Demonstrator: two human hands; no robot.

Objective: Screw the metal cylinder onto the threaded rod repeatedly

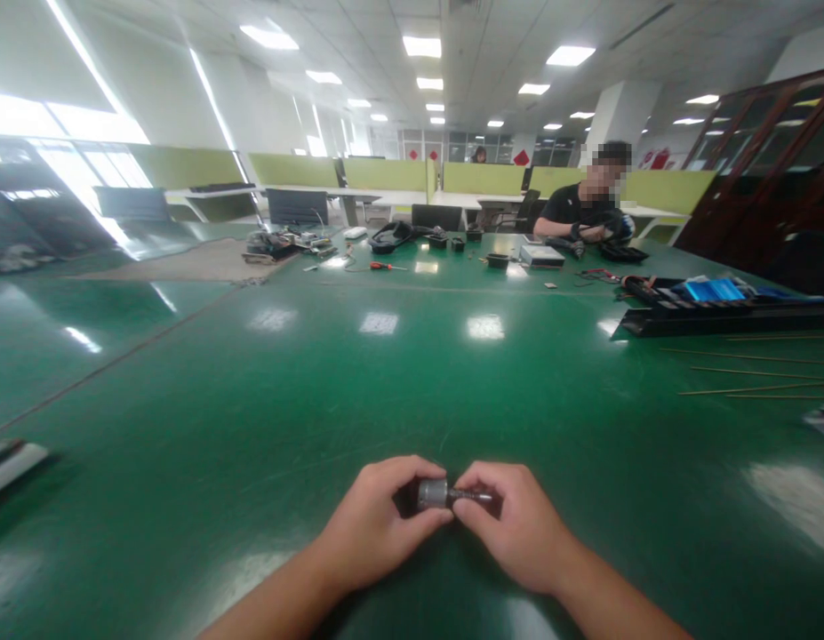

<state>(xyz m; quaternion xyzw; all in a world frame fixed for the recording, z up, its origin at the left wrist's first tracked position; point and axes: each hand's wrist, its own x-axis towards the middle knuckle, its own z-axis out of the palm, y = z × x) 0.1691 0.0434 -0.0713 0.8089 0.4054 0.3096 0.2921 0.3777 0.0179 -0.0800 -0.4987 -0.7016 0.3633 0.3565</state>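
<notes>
Near the front of the green tabletop, I hold a small grey metal cylinder with a thin dark shaft, lying sideways between my hands. My left hand curls round the cylinder, thumb on the near side and fingers on the far side. With thumb and forefinger, my right hand pinches the shaft, whose bright end points right. The cylinder's left end is partly hidden by my left hand. From these frames I cannot tell whether the part is a motor or a cutting bit.
An orange-handled screwdriver lies toward the far side. A white box stands near a seated person with objects in hand. To the right are a long black tray and thin rods. A white-edged object sits at left.
</notes>
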